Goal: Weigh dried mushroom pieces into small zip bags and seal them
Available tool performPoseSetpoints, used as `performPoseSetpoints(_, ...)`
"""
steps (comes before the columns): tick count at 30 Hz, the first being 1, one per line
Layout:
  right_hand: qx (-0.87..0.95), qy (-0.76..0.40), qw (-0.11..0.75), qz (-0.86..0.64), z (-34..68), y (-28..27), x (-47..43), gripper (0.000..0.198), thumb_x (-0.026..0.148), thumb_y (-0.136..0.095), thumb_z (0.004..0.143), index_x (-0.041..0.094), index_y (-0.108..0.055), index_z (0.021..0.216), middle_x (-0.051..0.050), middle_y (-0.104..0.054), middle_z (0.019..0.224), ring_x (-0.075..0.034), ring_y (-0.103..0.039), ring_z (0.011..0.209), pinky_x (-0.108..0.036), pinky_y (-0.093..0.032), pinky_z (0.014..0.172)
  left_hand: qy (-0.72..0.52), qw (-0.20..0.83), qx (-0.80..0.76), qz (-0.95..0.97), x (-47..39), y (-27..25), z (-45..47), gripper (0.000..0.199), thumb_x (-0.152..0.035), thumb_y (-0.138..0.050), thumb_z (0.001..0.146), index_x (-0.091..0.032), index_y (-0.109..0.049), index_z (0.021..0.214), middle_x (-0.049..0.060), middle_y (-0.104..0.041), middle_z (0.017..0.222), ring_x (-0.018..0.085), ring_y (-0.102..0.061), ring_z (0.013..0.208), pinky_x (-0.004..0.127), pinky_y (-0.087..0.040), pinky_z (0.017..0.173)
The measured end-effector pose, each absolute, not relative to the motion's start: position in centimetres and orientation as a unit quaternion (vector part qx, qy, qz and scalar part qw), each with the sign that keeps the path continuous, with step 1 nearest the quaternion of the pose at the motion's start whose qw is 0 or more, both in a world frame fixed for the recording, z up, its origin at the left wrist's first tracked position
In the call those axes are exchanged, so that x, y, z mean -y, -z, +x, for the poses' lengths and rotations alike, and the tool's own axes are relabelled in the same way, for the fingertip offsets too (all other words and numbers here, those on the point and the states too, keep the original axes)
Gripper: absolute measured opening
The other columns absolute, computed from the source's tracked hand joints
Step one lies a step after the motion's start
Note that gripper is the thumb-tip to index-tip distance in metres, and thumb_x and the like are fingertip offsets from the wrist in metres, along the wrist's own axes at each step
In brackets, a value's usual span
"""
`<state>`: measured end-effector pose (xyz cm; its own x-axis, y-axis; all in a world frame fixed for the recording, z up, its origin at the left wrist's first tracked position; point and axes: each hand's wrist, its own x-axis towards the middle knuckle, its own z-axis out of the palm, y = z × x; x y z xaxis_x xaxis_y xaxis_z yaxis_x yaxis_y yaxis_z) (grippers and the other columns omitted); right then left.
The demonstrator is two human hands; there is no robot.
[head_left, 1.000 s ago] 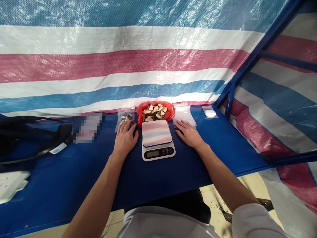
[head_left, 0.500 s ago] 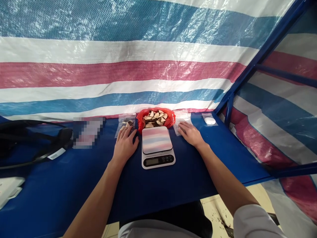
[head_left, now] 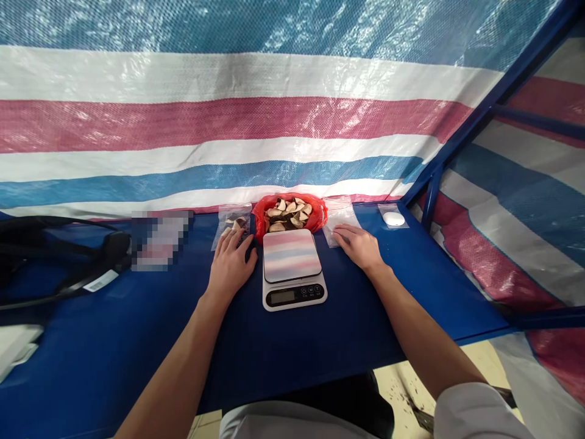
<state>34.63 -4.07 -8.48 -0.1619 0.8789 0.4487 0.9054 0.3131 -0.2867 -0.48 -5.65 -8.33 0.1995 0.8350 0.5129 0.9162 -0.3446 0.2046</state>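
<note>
My left hand (head_left: 231, 262) lies flat with its fingers spread, the tips on the near part of a clear zip bag (head_left: 227, 214) that has some dried slices in it. My right hand (head_left: 360, 245) rests on the edge of another clear zip bag (head_left: 340, 213), fingers stretched out and gripping nothing. Between the hands stands a white kitchen scale (head_left: 295, 297) with a mirror-like plate; its display looks blank. Just behind it, a red plastic bag (head_left: 322, 210) lies open, full of dried mushroom slices (head_left: 287, 214).
Everything stands on a blue table (head_left: 265, 353). A white earbud case (head_left: 393, 219) lies on a small clear bag at right. Black headgear with straps (head_left: 105, 253) and a white device (head_left: 18, 347) are at left. Striped plastic sheeting (head_left: 228, 122) hangs behind, with a blue metal frame (head_left: 434, 177) at right.
The camera view has shifted slightly. My right hand sits a little farther right and nearer on its bag; my left hand stays in place.
</note>
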Motion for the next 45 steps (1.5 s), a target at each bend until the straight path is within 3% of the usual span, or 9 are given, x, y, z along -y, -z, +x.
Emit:
performPoseSetpoints(6, 0.739, 0.038, 0.301, -0.602, 34.5, 8.2, 4.4, 0.035, 0.040, -0.046, 0.102, 0.029, -0.078, 0.109, -0.002, -0.077, 0.119, -0.023, -0.071, 0.114, -0.033, -0.057, 0.094, 0.289, 0.062, 0.571, -0.766, 5.5, 8.5, -0.5, 0.040, -0.032, -0.047, 0.095, -0.018, -0.069, 0.125, 0.015, -0.060, 0.142, 0.035, -0.047, 0.140, 0.054, -0.034, 0.121)
performPoseSetpoints(11, 0.694, 0.052, 0.357, -0.623, 34.5, 7.7, 4.8, 0.037, 0.044, -0.048, 0.100, 0.026, -0.079, 0.106, -0.004, -0.079, 0.112, -0.024, -0.076, 0.097, -0.030, -0.059, 0.081, 0.301, 0.070, 0.574, -0.758, 5.6, 8.2, -0.4, 0.039, -0.033, -0.047, 0.095, -0.019, -0.070, 0.123, 0.014, -0.061, 0.141, 0.034, -0.049, 0.139, 0.053, -0.037, 0.119)
performPoseSetpoints(17, 0.643, -0.027, 0.473, -0.602, 34.5, 5.4, 5.6, 0.037, 0.050, -0.054, 0.095, 0.023, -0.080, 0.099, -0.008, -0.080, 0.107, -0.029, -0.075, 0.099, -0.038, -0.058, 0.089, 0.352, 0.043, 0.576, -0.736, 6.1, 6.6, 0.1, 0.038, -0.034, -0.047, 0.097, -0.017, -0.072, 0.119, 0.015, -0.065, 0.137, 0.033, -0.056, 0.132, 0.051, -0.041, 0.116)
performPoseSetpoints(25, 0.529, -0.336, 0.622, -0.469, 30.3, 2.8, 6.4, 0.038, 0.055, -0.073, 0.082, 0.019, -0.078, 0.090, -0.001, -0.074, 0.076, -0.021, -0.071, 0.074, -0.038, -0.062, 0.077, 0.490, -0.167, 0.512, -0.686, 6.3, 3.5, 3.4, 0.038, -0.046, -0.051, 0.095, -0.019, -0.074, 0.111, 0.009, -0.074, 0.119, 0.027, -0.066, 0.115, 0.042, -0.049, 0.107)
performPoseSetpoints(30, 0.476, -0.512, 0.603, -0.385, 26.6, 2.3, 6.0, 0.035, 0.055, -0.078, 0.075, 0.023, -0.078, 0.088, -0.003, -0.077, 0.091, -0.024, -0.073, 0.090, -0.037, -0.064, 0.074, 0.514, -0.339, 0.491, -0.616, 5.7, 3.4, 5.6, 0.045, -0.056, -0.058, 0.091, -0.018, -0.076, 0.108, 0.009, -0.075, 0.119, 0.029, -0.066, 0.115, 0.042, -0.049, 0.106)
performPoseSetpoints(40, 0.422, -0.600, 0.593, -0.331, 23.4, 2.5, 5.6, 0.034, 0.053, -0.085, 0.064, 0.023, -0.075, 0.077, -0.001, -0.073, 0.077, -0.022, -0.069, 0.077, -0.039, -0.064, 0.069, 0.533, -0.537, 0.423, -0.498, 5.4, 4.0, 5.3, 0.063, -0.061, -0.078, 0.075, -0.018, -0.073, 0.121, 0.012, -0.074, 0.122, 0.032, -0.067, 0.116, 0.045, -0.053, 0.101)
performPoseSetpoints(45, 0.404, -0.590, 0.617, -0.329, 23.3, 2.9, 5.1, 0.032, 0.051, -0.085, 0.066, 0.022, -0.075, 0.075, 0.001, -0.067, 0.069, -0.017, -0.062, 0.066, -0.033, -0.061, 0.065, 0.516, -0.611, 0.383, -0.461, 5.3, 3.6, 5.1, 0.055, -0.050, -0.081, 0.077, -0.017, -0.074, 0.120, 0.012, -0.076, 0.115, 0.029, -0.070, 0.108, 0.041, -0.055, 0.095)
